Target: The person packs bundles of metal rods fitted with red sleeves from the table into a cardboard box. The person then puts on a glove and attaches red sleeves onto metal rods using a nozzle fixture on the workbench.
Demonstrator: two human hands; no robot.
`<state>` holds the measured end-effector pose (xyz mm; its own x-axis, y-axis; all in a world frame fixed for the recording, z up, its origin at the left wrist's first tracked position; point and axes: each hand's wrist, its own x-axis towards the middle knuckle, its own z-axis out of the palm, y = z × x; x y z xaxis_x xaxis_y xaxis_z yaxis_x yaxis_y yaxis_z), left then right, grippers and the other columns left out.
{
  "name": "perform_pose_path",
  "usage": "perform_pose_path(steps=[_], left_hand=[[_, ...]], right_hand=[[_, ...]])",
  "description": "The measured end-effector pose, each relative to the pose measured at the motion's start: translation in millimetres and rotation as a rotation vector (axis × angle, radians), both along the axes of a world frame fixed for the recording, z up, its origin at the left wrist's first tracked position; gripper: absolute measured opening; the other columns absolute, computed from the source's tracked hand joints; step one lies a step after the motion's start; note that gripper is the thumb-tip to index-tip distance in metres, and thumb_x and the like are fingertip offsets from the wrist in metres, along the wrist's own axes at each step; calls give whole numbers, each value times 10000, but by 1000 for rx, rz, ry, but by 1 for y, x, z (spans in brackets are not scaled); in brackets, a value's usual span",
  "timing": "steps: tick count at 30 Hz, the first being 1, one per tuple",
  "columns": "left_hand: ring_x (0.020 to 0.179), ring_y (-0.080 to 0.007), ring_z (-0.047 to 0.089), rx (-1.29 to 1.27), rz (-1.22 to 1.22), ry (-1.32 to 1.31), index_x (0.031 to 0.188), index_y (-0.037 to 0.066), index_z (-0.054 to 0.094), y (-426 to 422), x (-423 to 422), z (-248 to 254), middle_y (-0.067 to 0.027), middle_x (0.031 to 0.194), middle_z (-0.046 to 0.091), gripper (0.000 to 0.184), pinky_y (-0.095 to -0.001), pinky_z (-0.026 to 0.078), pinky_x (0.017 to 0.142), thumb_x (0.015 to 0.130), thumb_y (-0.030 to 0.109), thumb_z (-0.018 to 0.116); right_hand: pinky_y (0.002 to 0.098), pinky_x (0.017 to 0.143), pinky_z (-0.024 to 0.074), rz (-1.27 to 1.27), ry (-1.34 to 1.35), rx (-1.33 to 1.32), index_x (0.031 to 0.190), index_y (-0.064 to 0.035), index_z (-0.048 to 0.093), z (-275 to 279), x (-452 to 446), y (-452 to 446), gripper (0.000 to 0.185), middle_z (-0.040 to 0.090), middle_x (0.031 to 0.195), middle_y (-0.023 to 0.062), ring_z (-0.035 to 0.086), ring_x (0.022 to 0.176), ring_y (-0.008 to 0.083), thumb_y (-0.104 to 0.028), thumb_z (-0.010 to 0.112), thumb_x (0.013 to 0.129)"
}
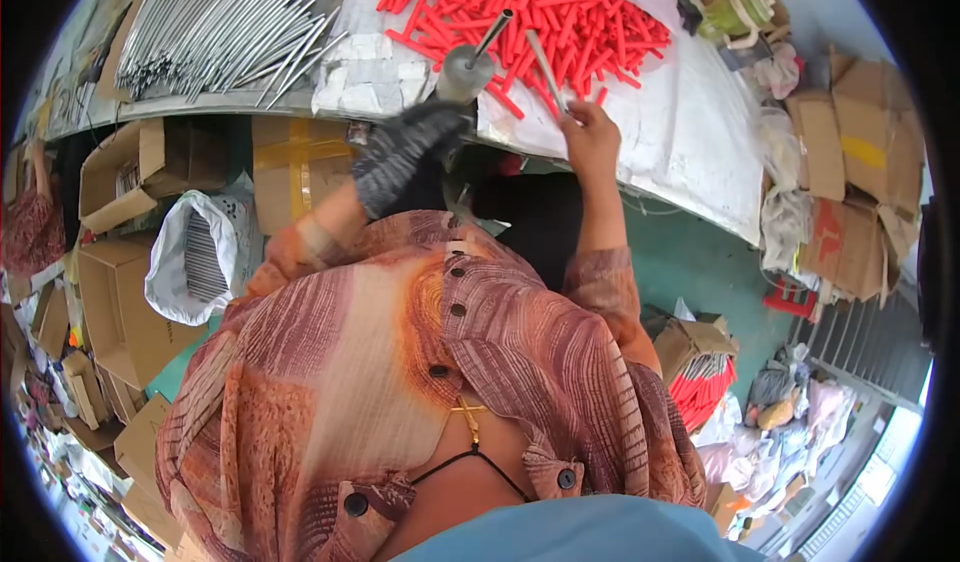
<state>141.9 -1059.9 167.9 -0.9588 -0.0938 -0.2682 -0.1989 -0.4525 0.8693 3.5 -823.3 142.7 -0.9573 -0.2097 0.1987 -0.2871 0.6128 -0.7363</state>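
My right hand [592,140], bare, pinches the lower end of a thin silver metal tube [545,70] that slants up in front of the red pieces. My left hand [412,154] wears a dark grey knitted glove and is at the table's front edge, its fingers smeared by motion. Just beyond the glove stands a cloudy, pale cylindrical piece [464,74] with a metal tube [492,34] tilting out of its top. Whether the glove grips this piece cannot be made out. A heap of short red tubes [560,22] lies beyond both hands.
Many silver metal rods [215,37] lie in a pile at the table's far left. White sheeting [690,142] covers the table's right part. Below left are cardboard boxes [120,297] and a white sack [180,262] of rods. A box [690,340] of red-ended rods stands at lower right.
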Motion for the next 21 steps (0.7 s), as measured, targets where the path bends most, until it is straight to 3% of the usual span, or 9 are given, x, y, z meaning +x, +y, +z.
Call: perform_pose_path(steps=[2,6,8,10,12,15,16,18,21], left_hand=[[996,-146,583,34,-40,78,1144,6,574,12,2,-10,-76,1077,632,330,-286,478,852,865,175,626],[1028,-256,579,-1226,546,260,1159,16,567,-43,-2,-4,-148,1081,617,505,-343,445,901,747,248,744],[1071,-277,553,-1451,528,34,1261,19,474,-99,-19,-5,-159,1147,587,661,-345,438,915,723,273,762],[1136,-207,509,-701,412,252,1289,32,441,-129,-24,-31,-129,1213,566,640,-346,426,933,762,260,725],[1193,-153,446,-562,78,541,1344,51,390,-132,-22,-43,-110,1282,522,604,-328,405,963,826,213,655],[1103,-184,521,-219,-24,259,1395,88,338,-75,-22,-46,-145,1247,537,583,-291,445,898,876,219,569],[1023,-175,570,0,91,177,1366,86,391,-43,3,18,-140,1185,579,533,-288,470,850,883,241,558],[816,-85,573,-188,255,-62,1284,84,489,-63,-12,18,-51,910,643,457,-253,476,733,888,300,561],[990,-237,574,-1098,437,-126,1301,92,473,-138,-40,-7,-142,1113,586,552,-365,474,834,828,335,621]], right_hand=[[298,725,493,-61,-155,-266,990,38,623,0,11,14,270,667,904,158,638,828,200,-141,662,790],[226,674,479,-102,-244,-603,1053,55,580,29,53,25,233,633,909,84,593,775,107,-34,609,840],[230,679,484,-6,-220,-562,1035,50,589,42,66,27,214,637,912,85,596,775,112,-4,613,830],[235,683,494,175,-156,-568,998,34,612,55,80,8,202,647,897,75,601,775,113,62,628,799],[219,676,486,334,-377,-489,985,22,627,63,85,-24,204,653,877,50,600,755,90,-8,676,790],[233,655,484,557,-518,-253,1019,-14,633,62,84,-93,245,662,896,67,592,720,81,-124,678,805],[233,655,484,562,-517,-261,1019,-14,633,55,85,-101,245,662,896,67,592,720,81,-124,678,805],[232,647,482,688,-423,-311,1033,-6,628,46,86,-109,264,655,953,89,593,733,85,-119,682,800],[219,607,457,423,-450,-271,1011,-19,643,53,75,-71,236,637,830,57,545,676,74,-130,677,806]])
